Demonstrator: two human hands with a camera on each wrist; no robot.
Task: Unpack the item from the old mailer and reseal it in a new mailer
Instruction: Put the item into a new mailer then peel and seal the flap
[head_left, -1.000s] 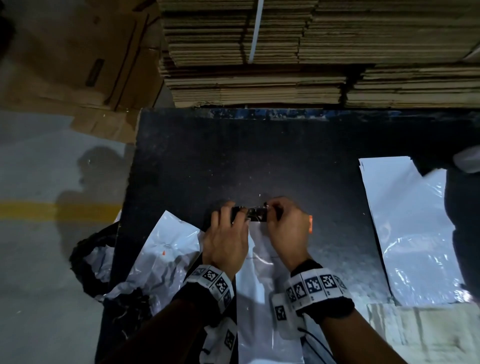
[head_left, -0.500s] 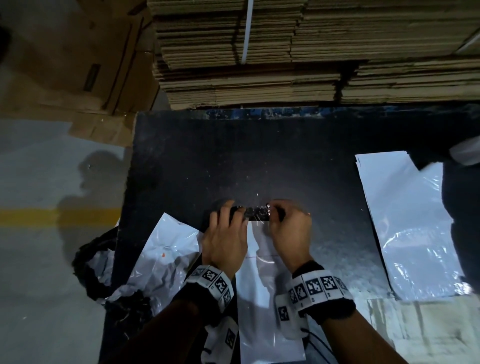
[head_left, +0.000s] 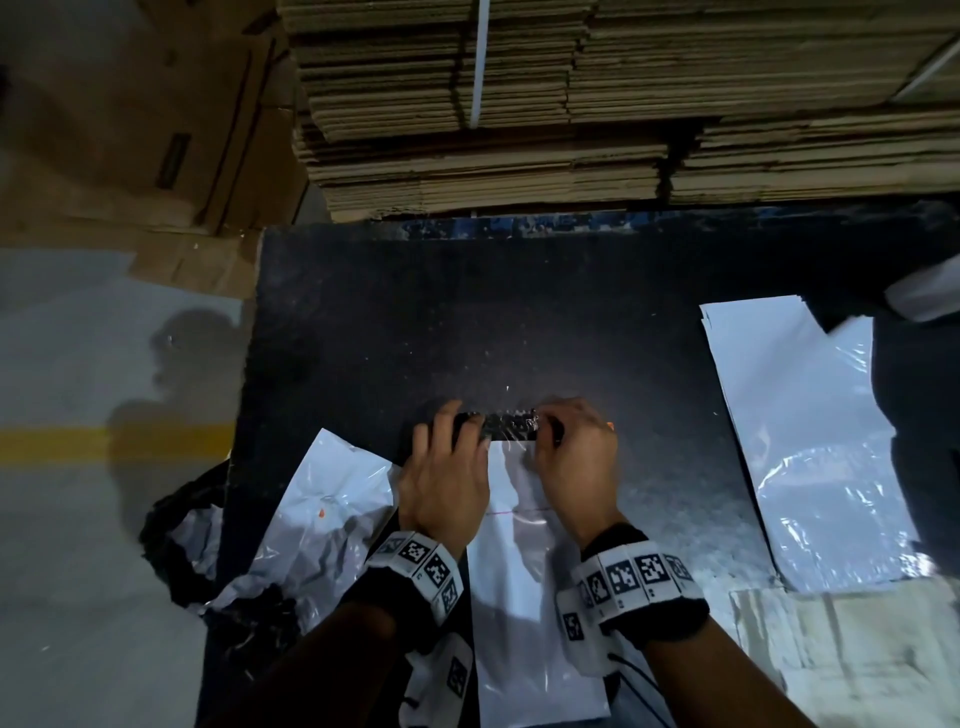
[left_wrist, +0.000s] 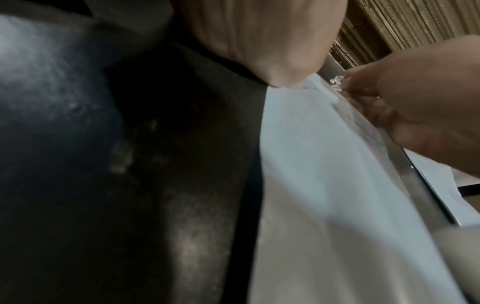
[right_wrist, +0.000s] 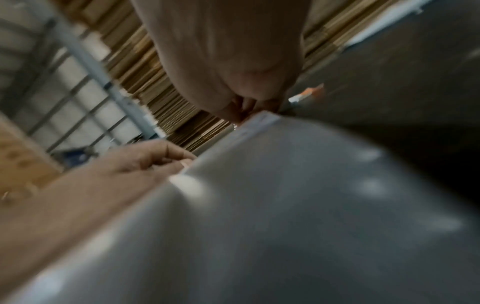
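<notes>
A white new mailer (head_left: 519, 571) lies flat on the black table (head_left: 467, 312) in front of me, its dark glossy flap (head_left: 506, 423) at the far end. My left hand (head_left: 447, 457) pinches the flap's left end. In the right wrist view its thumb and fingers (right_wrist: 179, 162) close on the mailer (right_wrist: 259, 205) edge. My right hand (head_left: 571, 452) pinches the flap's right end, and in the left wrist view its fingertips (left_wrist: 363, 90) hold a bit of clear film at the mailer (left_wrist: 324, 185) top. The crumpled old mailer (head_left: 322, 519) lies to the left. The item is hidden.
A pile of flat white mailers (head_left: 810, 441) lies at the right of the table. Stacked flat cardboard (head_left: 519, 104) rises behind the far edge. A black bag (head_left: 171, 535) hangs off the left edge. A small orange-tipped object (head_left: 610, 426) lies beside my right hand. Pale cardboard (head_left: 857, 649) sits near right.
Both hands stay at the flap of the new mailer. My right hand has slid slightly over the small orange-tipped object beside it. The head view has shifted a little.
</notes>
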